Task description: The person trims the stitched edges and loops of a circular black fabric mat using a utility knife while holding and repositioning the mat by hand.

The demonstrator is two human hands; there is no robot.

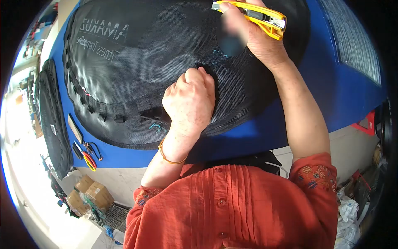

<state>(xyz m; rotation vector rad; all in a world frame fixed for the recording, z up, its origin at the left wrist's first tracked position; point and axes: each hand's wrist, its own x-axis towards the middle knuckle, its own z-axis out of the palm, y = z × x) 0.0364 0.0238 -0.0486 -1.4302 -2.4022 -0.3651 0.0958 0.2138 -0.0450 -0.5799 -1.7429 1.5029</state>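
Observation:
Across the blue table lies a black trampoline mat [145,54] with pale, reversed-looking lettering and a row of black straps along its edge. My left hand [188,99] is closed, its fingers curled down onto a bunched bit of the mat's fabric by a dark gap. To the upper right, my right hand [253,39] is wrapped round a yellow utility knife [261,17], its metal tip pointing left. Part of this hand is blurred. Loose turquoise threads [222,58] lie on the mat between both hands, and more threads [156,127] are near its front edge.
On the blue table [257,145], at left, are yellow-and-red-handled scissors [89,161] and a flat bar [75,128]. A folded black cover [54,120] stands along the left side. Clear plastic sheets [352,37] lie at upper right. Cardboard boxes [97,195] sit below left.

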